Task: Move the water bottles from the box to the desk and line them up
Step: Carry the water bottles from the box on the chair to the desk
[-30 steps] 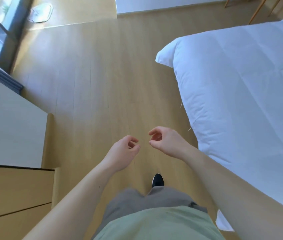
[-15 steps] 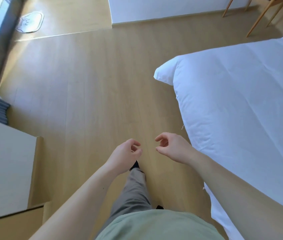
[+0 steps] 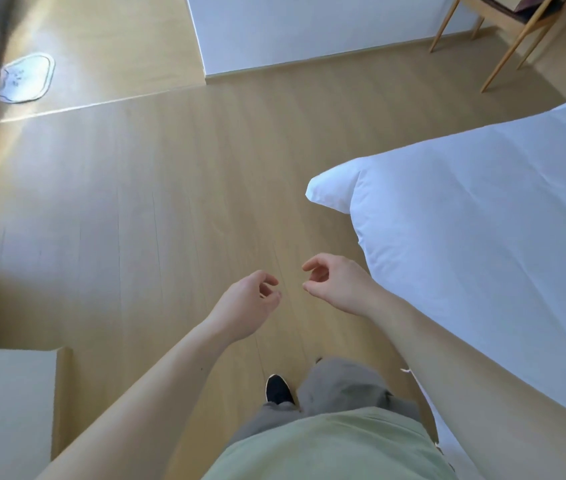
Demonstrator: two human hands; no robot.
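No water bottle, box or desk shows in the head view. My left hand point(image 3: 248, 306) hangs in front of me over the wooden floor, fingers loosely curled and holding nothing. My right hand point(image 3: 335, 284) is a short gap to its right at about the same height, also loosely curled and empty. The two hands do not touch. Below them I see my own legs and one dark shoe point(image 3: 278, 389).
A bed with a white duvet point(image 3: 482, 230) fills the right side. A pale cabinet top point(image 3: 4, 403) sits at the lower left. A white wall corner point(image 3: 309, 29) and wooden chair legs point(image 3: 510, 39) stand ahead. A small pale mat point(image 3: 26, 77) lies at the far left.
I have walked forward: the cabinet at the left has slid back and down, the wall corner and chair legs have come closer. Both hands stay empty and loosely curled.
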